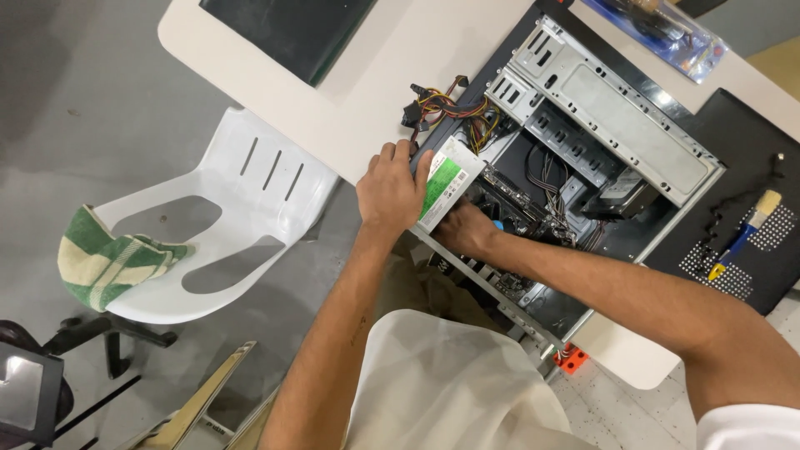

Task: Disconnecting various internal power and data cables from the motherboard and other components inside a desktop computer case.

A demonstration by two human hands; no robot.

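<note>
Power supply unit (447, 179), a grey metal box with a green label on its upturned face, sits at the near corner of the open computer case (583, 158), which lies on its side on the white table (375, 83). My left hand (390, 190) is closed over the unit's outer end, fingers curled across the top edge and palm against the side that faces the chair. My right hand (467, 229) reaches into the case beneath and just beside the unit, touching its inner lower edge; I cannot tell whether those fingers are clasping it or only bracing it, since they are hidden under the box. The unit's long axis runs from near my hands up and away toward the bundle of coloured cables (454, 108), which trails out of its far end over the case's edge. Both hands are on it, the left holding more of it. Inside the case lie the motherboard (533, 217) with its thin wires, the metal drive cage (600, 100) along the far side, and a dark drive below it. Just beside the case on a black mat (750, 242) rests a small brush (746, 229) with a blue and yellow handle. Off the table, a white plastic chair (225, 217) carries a green and cream striped cloth (108, 258) on its arm.
</note>
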